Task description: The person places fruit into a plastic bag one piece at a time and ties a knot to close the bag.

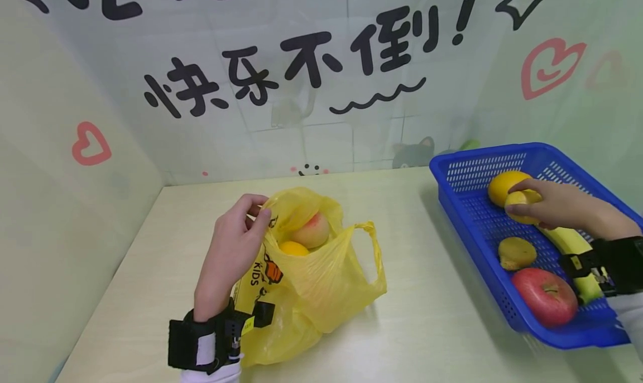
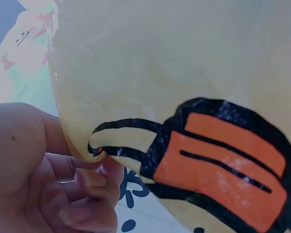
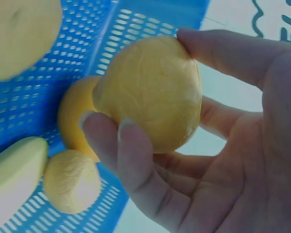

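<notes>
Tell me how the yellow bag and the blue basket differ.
The bag is yellow; the basket is blue. The bag is limp and creased, while the basket looks stiff and is pierced with holes. The left hand grips the bag, but no hand grips the basket. Both hold fruit.

from my remote seat i see a pale tabletop (image 1: 402,327) meeting a whitish back wall (image 1: 221,148) with bold black characters (image 1: 312,65) and a wavy line (image 1: 378,97); a cream wall (image 1: 45,226) on the left bears a pink heart (image 1: 80,151).
</notes>
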Demonstrator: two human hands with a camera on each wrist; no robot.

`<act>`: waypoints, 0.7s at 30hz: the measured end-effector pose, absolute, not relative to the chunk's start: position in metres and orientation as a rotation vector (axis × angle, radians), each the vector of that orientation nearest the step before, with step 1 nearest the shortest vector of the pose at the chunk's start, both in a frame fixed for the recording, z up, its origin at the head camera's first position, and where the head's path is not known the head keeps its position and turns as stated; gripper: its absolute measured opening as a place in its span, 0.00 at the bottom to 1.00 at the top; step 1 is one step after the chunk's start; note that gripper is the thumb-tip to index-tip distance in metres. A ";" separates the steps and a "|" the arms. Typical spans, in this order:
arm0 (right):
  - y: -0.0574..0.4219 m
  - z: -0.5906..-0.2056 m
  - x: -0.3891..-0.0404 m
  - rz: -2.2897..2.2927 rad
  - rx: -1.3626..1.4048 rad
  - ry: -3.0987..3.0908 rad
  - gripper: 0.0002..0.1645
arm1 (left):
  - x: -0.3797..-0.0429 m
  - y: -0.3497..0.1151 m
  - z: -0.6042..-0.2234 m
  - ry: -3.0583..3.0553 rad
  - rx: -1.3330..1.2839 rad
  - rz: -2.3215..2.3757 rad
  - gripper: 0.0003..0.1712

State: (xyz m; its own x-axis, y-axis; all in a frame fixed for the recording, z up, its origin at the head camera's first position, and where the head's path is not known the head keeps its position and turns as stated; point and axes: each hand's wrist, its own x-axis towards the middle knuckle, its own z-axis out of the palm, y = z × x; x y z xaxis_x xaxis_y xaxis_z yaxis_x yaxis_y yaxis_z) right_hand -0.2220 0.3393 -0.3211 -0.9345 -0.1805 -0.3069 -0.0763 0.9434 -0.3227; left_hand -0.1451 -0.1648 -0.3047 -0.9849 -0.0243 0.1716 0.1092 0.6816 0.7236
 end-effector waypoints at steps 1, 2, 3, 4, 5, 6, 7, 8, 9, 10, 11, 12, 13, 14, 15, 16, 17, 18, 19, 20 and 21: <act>0.338 -0.319 -0.222 -0.431 -0.175 2.778 0.43 | -0.145 -0.165 -0.305 -2.726 -0.068 -1.188 0.15; 0.336 -0.316 -0.222 -0.429 -0.159 2.790 0.44 | -0.145 -0.165 -0.305 -2.727 -0.067 -1.190 0.15; 0.335 -0.313 -0.222 -0.427 -0.140 2.800 0.45 | -0.145 -0.165 -0.305 -2.729 -0.066 -1.191 0.15; 0.333 -0.311 -0.223 -0.428 -0.125 2.807 0.46 | -0.145 -0.165 -0.305 -2.732 -0.070 -1.189 0.15; 0.331 -0.308 -0.222 -0.434 -0.117 2.813 0.47 | -0.145 -0.165 -0.305 -2.733 -0.071 -1.188 0.15; 0.329 -0.305 -0.222 -0.433 -0.105 2.819 0.48 | -0.145 -0.164 -0.305 -2.733 -0.073 -1.189 0.15; 0.327 -0.303 -0.222 -0.433 -0.101 2.825 0.49 | -0.145 -0.164 -0.305 -2.732 -0.074 -1.190 0.16; 0.325 -0.300 -0.222 -0.433 -0.097 2.830 0.50 | -0.145 -0.164 -0.305 -2.731 -0.078 -1.192 0.16; 0.322 -0.298 -0.221 -0.429 -0.099 2.841 0.50 | -0.146 -0.164 -0.305 -2.729 -0.080 -1.193 0.16; 0.320 -0.296 -0.221 -0.418 -0.106 2.855 0.49 | -0.146 -0.164 -0.305 -2.727 -0.081 -1.194 0.16; 0.317 -0.294 -0.221 -0.410 -0.110 2.867 0.49 | -0.146 -0.164 -0.305 -2.723 -0.080 -1.200 0.15; 0.314 -0.292 -0.221 -0.400 -0.121 2.879 0.48 | -0.146 -0.164 -0.305 -2.722 -0.083 -1.199 0.15; 0.310 -0.290 -0.220 -0.399 -0.137 2.889 0.47 | -0.146 -0.164 -0.305 -2.721 -0.086 -1.196 0.15; 0.307 -0.288 -0.219 -0.397 -0.155 2.894 0.46 | -0.146 -0.165 -0.306 -2.719 -0.091 -1.192 0.15; 0.303 -0.287 -0.219 -0.394 -0.178 2.904 0.45 | -0.146 -0.165 -0.306 -2.717 -0.094 -1.189 0.15; 0.300 -0.285 -0.218 -0.397 -0.203 2.908 0.45 | -0.146 -0.165 -0.307 -2.714 -0.100 -1.184 0.15; 0.294 -0.284 -0.217 -0.402 -0.228 2.915 0.44 | -0.146 -0.165 -0.307 -2.712 -0.105 -1.181 0.15; 0.289 -0.283 -0.216 -0.404 -0.260 2.924 0.43 | -0.146 -0.165 -0.308 -2.709 -0.111 -1.177 0.15; 0.283 -0.282 -0.216 -0.410 -0.287 2.928 0.43 | -0.146 -0.165 -0.308 -2.707 -0.115 -1.176 0.15; 0.276 -0.282 -0.215 -0.413 -0.311 2.932 0.42 | -0.146 -0.165 -0.308 -2.704 -0.121 -1.176 0.15; 0.269 -0.281 -0.215 -0.416 -0.338 2.937 0.42 | -0.146 -0.164 -0.308 -2.700 -0.124 -1.180 0.15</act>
State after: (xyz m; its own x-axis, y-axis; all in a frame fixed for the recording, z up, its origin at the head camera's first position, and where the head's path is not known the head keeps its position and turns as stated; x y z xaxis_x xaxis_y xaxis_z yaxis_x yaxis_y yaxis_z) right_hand -0.2151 0.2685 -0.2813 -0.9624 -0.2431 -0.1212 -0.1999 0.9359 -0.2899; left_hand -0.1456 -0.1643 -0.3078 -0.9781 0.0000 0.2079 0.1526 0.6792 0.7179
